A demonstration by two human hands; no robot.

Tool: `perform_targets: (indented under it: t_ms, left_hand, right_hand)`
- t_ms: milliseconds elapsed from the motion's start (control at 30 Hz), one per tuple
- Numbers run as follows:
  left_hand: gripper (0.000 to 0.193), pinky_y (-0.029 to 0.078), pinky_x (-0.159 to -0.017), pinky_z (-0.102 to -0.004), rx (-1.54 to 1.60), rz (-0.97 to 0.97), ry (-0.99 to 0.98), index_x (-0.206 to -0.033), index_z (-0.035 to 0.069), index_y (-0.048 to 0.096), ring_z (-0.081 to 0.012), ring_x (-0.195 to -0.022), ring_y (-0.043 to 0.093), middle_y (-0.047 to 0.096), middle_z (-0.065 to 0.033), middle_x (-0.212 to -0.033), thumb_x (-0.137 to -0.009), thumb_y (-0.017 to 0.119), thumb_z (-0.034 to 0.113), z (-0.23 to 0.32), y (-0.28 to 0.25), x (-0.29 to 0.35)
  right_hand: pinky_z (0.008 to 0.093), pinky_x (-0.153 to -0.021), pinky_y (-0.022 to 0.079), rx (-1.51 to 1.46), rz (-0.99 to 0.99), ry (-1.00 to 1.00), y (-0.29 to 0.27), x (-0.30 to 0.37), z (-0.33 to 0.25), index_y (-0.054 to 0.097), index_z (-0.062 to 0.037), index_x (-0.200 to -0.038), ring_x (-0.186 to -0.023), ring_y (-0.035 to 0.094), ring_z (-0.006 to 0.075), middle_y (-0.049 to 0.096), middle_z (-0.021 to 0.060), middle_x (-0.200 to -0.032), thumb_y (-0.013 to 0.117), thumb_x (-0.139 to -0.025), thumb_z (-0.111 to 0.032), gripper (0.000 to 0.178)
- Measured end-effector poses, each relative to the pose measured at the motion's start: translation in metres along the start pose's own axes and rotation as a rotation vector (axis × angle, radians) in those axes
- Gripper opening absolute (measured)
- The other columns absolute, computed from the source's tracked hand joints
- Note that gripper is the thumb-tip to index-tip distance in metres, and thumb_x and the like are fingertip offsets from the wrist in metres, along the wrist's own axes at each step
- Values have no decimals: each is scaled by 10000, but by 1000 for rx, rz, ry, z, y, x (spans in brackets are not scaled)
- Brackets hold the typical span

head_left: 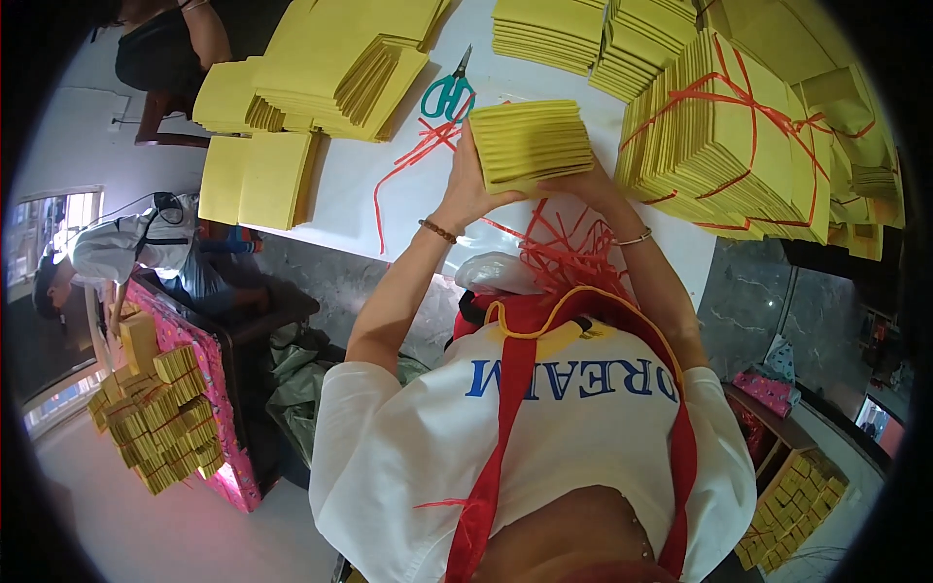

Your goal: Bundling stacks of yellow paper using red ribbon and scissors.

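Between my two hands is a thick stack of folded yellow paper [533,146], its layered edges facing me above the white table. My left hand [470,183] grips its left side, the thumb along the bottom edge. At the lower right corner my right hand [586,187] closes on the same stack, its fingers partly hidden. Red plastic strips [428,148] lie on the table just left of the stack. Beyond them rests a pair of scissors [449,95] with teal handles. A tangle of red strips [573,248] hangs below my hands, near my red apron.
Yellow paper stacks [340,73] fill the table's far left, and others [549,34] stand at the back. A large bundle tied with red strip [724,141] is at the right. Another person [146,243] sits at left, near a pink-covered table [228,437] piled with yellow bundles [160,418].
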State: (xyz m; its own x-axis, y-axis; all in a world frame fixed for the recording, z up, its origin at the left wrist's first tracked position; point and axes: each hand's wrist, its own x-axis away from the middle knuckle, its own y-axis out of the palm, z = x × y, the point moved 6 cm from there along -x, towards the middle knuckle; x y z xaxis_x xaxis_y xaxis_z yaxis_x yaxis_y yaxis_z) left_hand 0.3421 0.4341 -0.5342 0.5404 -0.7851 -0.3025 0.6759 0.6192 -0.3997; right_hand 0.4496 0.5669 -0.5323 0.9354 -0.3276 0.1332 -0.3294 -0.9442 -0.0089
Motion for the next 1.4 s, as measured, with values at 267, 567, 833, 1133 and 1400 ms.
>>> perform_targets:
  t_ms: [267,567,833,1133,1400]
  left_hand:
    - [1320,319,-971,-376,271,-285,-117,-1352,25,-85,-371,-1194,339,288,-224,-1333,-446,842,278,0,-1,7]
    - [1110,329,-955,-391,-289,-554,13,-1366,14,26,-385,-1157,391,234,-277,-1349,-618,641,557,111,-32,-85]
    - [1010,394,-836,-395,-779,-651,46,-1379,164,121,-362,-999,491,488,-214,-1105,-582,727,296,115,-13,-60]
    - [978,447,-827,-335,455,-386,-433,-1363,48,26,-254,-1011,530,469,-181,-1123,-656,702,55,47,-79,-77]
    - [816,453,-863,-363,984,-268,-776,-1319,62,140,-236,-1066,503,443,-118,-1182,-707,680,67,-31,-5,-47]
  right_hand:
    - [304,-977,320,-29,-14,-34,2,-1,-1,160,-46,-1319,-1172,344,172,364,71,-1255,806,-542,-96,1012]
    - [311,-974,322,-40,-27,-149,-2,-5,-2,187,-26,-1289,-1151,359,182,363,92,-1228,801,-540,-120,973]
    - [331,-986,310,4,13,-164,4,-10,-3,135,-18,-1339,-1184,346,213,329,131,-1275,801,-537,-165,1053]
    - [404,-951,306,-699,91,11,-15,12,4,74,-189,-1385,-1142,393,269,340,133,-1316,423,-862,-435,676]
    - [386,-857,405,-704,262,70,-16,9,9,357,-136,-1233,-1051,464,220,451,66,-1190,495,-831,-448,528]
